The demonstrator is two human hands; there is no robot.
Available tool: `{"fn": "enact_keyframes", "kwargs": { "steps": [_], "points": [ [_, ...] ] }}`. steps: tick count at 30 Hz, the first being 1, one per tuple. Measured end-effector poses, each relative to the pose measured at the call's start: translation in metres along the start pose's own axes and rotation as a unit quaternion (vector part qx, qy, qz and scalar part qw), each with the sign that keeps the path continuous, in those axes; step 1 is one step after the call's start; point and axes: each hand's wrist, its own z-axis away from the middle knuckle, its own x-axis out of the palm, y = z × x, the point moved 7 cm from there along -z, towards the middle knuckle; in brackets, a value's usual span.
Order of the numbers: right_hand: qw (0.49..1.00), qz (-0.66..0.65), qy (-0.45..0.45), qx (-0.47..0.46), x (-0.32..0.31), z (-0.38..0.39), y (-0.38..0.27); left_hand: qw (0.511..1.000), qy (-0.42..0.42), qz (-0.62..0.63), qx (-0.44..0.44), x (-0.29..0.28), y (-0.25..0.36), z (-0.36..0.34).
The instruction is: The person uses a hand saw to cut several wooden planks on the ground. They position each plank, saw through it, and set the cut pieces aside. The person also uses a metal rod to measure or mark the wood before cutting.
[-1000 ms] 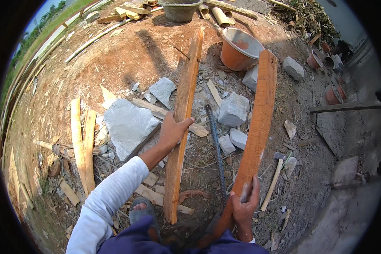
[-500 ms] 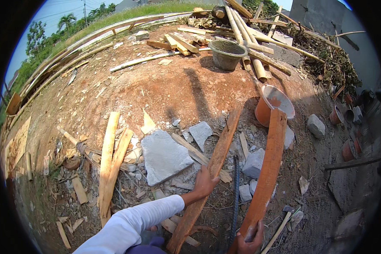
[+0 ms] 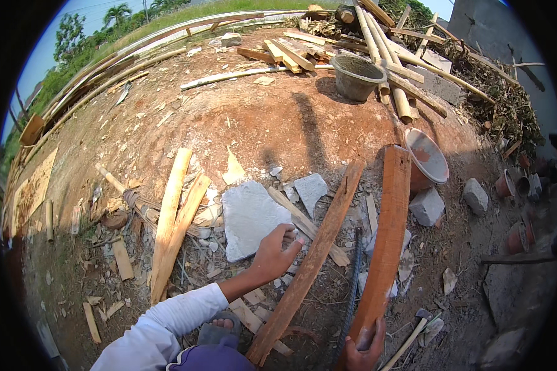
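My left hand [image 3: 277, 250] is off the planks, its fingers loosely curled with the thumb apart and nothing between them. It hovers over the right edge of a pale concrete slab [image 3: 249, 216], just left of a thin weathered wooden plank [image 3: 315, 250] that slants across the ground. Lower right, my right hand [image 3: 365, 347] grips the near end of a thicker reddish-brown timber beam [image 3: 384, 238], which stretches away from me. Between the two timbers is a dark ribbed steel bar [image 3: 354, 278].
A hammer [image 3: 408, 340] lies right of my right hand. Pale split boards [image 3: 172, 229] and a straw broom [image 3: 130, 198] are on the left. Beyond stand an orange bucket [image 3: 428, 157] and a grey mortar tub [image 3: 356, 77], near bamboo poles [image 3: 393, 80]. Concrete chunks [image 3: 427, 206] litter the ground.
My left hand has let go of the thin plank and moved up and left. The beam's far end has swung slightly left, with my right hand still holding its near end. The view has shifted.
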Motion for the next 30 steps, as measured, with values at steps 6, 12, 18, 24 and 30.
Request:
{"fn": "enact_keyframes", "kwargs": {
  "steps": [6,12,18,24,30],
  "points": [
    [0.990,-0.123,-0.064,-0.001,0.043,-0.018,0.006,0.941,-0.211,0.222,-0.143,0.066,0.027,0.088],
    [0.974,-0.198,-0.098,-0.053,0.074,-0.024,-0.006,0.963,-0.174,0.180,-0.104,0.105,0.053,0.097],
    [0.957,-0.163,-0.242,-0.008,0.049,-0.015,-0.007,0.982,-0.066,0.034,-0.173,0.099,0.046,0.103],
    [0.975,-0.038,-0.207,0.076,0.011,0.004,0.019,0.993,-0.018,0.094,-0.068,0.102,0.086,0.058],
    [0.991,0.013,-0.113,0.063,-0.001,-0.068,0.010,0.973,-0.068,0.218,-0.019,0.112,0.130,-0.015]
  ]
}}
